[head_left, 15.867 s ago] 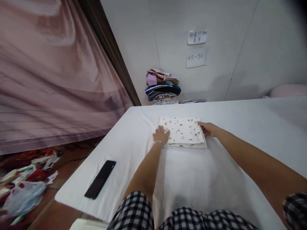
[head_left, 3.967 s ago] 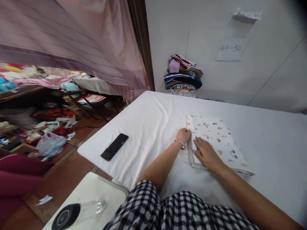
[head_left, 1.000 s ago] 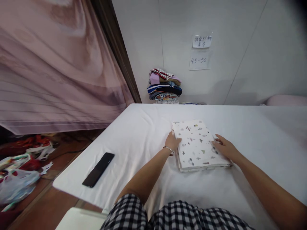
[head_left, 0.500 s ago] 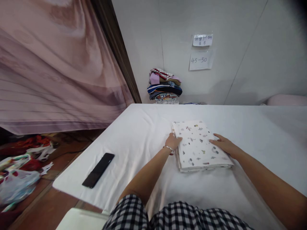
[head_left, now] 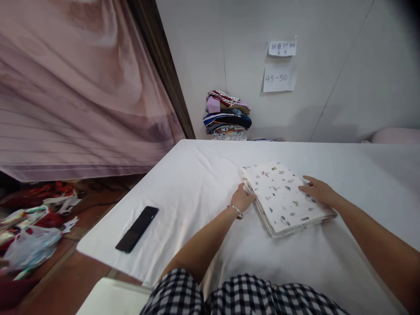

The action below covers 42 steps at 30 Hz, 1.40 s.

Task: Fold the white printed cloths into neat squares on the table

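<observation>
A folded white cloth [head_left: 284,199] printed with small grey, brown and green motifs lies on the white-covered table, turned slightly at an angle. Its layered edges show along the left and near sides. My left hand [head_left: 243,199], wearing a silver bracelet, grips the cloth's left edge with the thumb against it; the other fingers are partly hidden. At the right edge, my right hand [head_left: 317,191] holds the cloth, thumb on top and index finger stretched along the side. The remaining right fingers are out of sight beneath or behind the hand.
A black phone [head_left: 138,229] lies on the table [head_left: 183,188] at left. Behind the far edge is a stack of folded clothes [head_left: 227,118] by the wall, under paper signs [head_left: 279,78]. A pink curtain [head_left: 82,87] hangs left; plastic bags [head_left: 33,245] lie on the floor.
The folded cloth has turned counterclockwise, its near edge swinging to the right. Both hands have shifted slightly right with it. The camera view has also moved a little.
</observation>
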Each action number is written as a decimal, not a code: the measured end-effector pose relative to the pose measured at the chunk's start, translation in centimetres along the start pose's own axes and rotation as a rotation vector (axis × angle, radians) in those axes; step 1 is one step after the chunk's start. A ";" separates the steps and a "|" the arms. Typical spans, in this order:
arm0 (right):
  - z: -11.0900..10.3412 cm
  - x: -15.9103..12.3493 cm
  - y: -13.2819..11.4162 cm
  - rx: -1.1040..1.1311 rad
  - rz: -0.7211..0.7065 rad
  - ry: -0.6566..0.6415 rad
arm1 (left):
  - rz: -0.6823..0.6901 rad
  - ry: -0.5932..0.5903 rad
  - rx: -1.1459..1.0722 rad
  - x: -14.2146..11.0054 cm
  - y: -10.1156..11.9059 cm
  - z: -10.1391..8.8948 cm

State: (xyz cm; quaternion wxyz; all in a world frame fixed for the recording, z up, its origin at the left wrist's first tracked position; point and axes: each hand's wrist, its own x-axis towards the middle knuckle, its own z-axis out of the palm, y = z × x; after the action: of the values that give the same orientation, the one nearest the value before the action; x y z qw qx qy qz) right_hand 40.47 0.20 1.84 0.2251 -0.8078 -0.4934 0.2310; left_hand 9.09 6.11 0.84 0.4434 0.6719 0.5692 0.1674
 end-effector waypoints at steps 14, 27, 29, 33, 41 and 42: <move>9.5 -12.8 -4.5 -0.348 -0.944 -0.025 | 0.111 0.294 -0.056 1.1 0.1 -2.0; 11.4 -15.2 -3.9 -0.488 -1.066 0.172 | 0.025 0.260 0.133 7.2 2.4 -2.5; 11.6 -15.1 -3.8 -0.518 -1.068 0.190 | 0.015 0.238 0.187 8.0 3.0 -2.4; 11.6 -14.8 -3.8 -0.521 -1.086 0.242 | -0.066 0.161 0.263 9.2 3.9 -2.3; 11.4 -15.1 -3.9 -0.468 -1.096 0.232 | -0.013 0.130 0.173 10.8 3.7 -3.0; 11.2 -15.0 -3.5 -0.456 -1.113 0.224 | -0.002 0.142 0.152 10.6 3.3 -3.3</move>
State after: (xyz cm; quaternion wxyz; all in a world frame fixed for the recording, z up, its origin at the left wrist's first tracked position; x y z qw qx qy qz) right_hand 25.29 -10.34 -2.64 0.1840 -0.4759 -0.8517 -0.1190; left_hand 11.87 17.22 2.33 0.3498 0.6895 0.6108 0.1707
